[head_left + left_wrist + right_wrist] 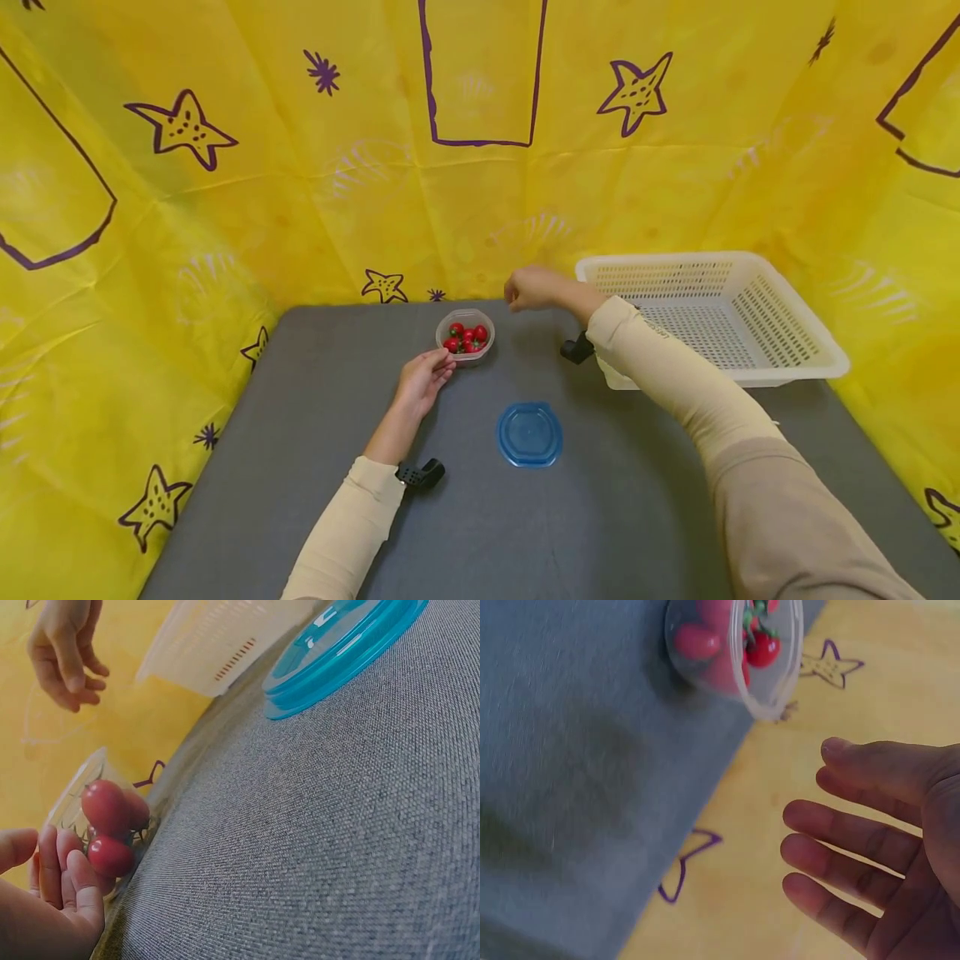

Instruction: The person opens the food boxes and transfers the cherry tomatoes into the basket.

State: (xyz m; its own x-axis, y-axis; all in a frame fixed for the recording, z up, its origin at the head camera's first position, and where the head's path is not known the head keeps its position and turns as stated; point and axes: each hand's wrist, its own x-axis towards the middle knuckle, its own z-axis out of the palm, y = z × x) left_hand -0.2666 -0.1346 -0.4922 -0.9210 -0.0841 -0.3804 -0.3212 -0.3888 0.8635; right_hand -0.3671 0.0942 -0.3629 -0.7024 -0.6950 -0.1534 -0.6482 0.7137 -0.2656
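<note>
A small clear plastic container (465, 362) holding several red cherry tomatoes (468, 335) with green stems stands near the table's far edge. At its near left rim is my left hand (423, 382), thumb and fingertips pinching the edge; in the left wrist view, the fingers (51, 866) lie against the container's side. My right hand (543, 288) hovers between the container and the white basket, above the table. The right wrist view shows that hand (877, 840) holding nothing, its fingers spread and slightly bent. A blue lid (529, 434) lies flat on the table, nearer to me.
A white perforated plastic basket (795, 321) stands at the right, partly covered by my right sleeve (675, 375). Grey cloth covers the table (300, 400). A yellow curtain (480, 200) with purple drawings closes off the back and sides.
</note>
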